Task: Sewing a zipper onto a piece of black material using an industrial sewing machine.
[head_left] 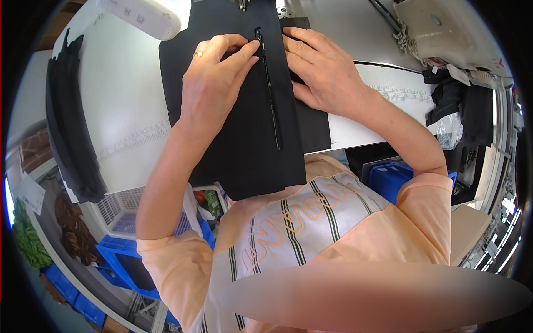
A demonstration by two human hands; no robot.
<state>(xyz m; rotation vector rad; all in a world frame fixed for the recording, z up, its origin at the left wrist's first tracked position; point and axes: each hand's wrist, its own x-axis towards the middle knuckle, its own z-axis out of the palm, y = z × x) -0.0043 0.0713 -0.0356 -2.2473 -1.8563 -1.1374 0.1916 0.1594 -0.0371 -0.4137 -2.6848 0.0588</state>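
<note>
A black fabric piece (222, 150) lies on the white sewing table and hangs over its near edge. A black zipper (270, 91) runs lengthwise down it, with its slider near the far end. My left hand (214, 75) is closed in a pinch at the cloth right beside the zipper's far end; the fingertips hide what exactly they grip. My right hand (325, 69) rests open along the right edge of the piece, fingers stretched out. Under that hand shows another dark fabric layer (313, 130). At the far end, the cloth reaches a metal presser foot (242, 4).
Black strips (69, 116) drape over the table's left edge. A white machine part (141, 16) stands far left. Black cloth pieces (447, 100) and a plastic bag lie at right. Below are a white basket (114, 213) and blue crates (130, 266). Rulers mark the table.
</note>
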